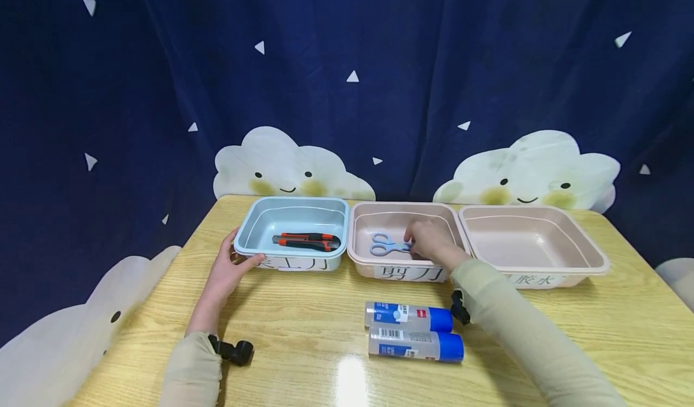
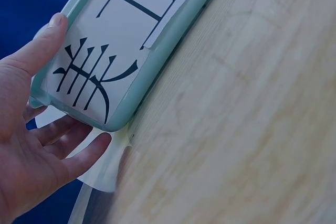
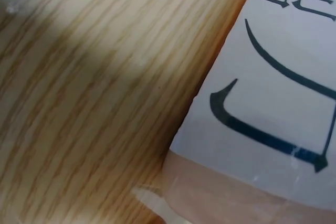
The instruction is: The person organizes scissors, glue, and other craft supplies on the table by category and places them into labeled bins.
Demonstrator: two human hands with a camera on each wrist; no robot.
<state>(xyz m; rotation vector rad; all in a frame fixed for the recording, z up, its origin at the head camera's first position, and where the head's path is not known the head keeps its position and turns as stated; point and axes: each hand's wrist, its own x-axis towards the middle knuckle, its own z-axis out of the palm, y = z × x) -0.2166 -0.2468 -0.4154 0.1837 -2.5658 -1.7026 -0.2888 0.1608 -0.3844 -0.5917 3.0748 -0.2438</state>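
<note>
My left hand (image 1: 225,268) holds the front left corner of a light blue bin (image 1: 249,229). Its thumb lies on the front rim in the left wrist view, while the other fingers pass round the side. Inside that bin lie utility knives (image 1: 307,242) in red and black. My right hand (image 1: 431,240) reaches down into the middle pink bin (image 1: 364,261), at the blade end of light blue scissors (image 1: 384,247). Whether its fingers pinch anything cannot be seen. The right wrist view shows the middle bin's label (image 3: 273,103), but no hand.
A second pink bin (image 1: 591,262) stands at the right with a paper label on its front. Two clear glue bottles (image 1: 406,342) with blue caps lie on the wooden table (image 1: 293,347), in front of the middle bin. Behind hangs a dark blue curtain (image 1: 325,106).
</note>
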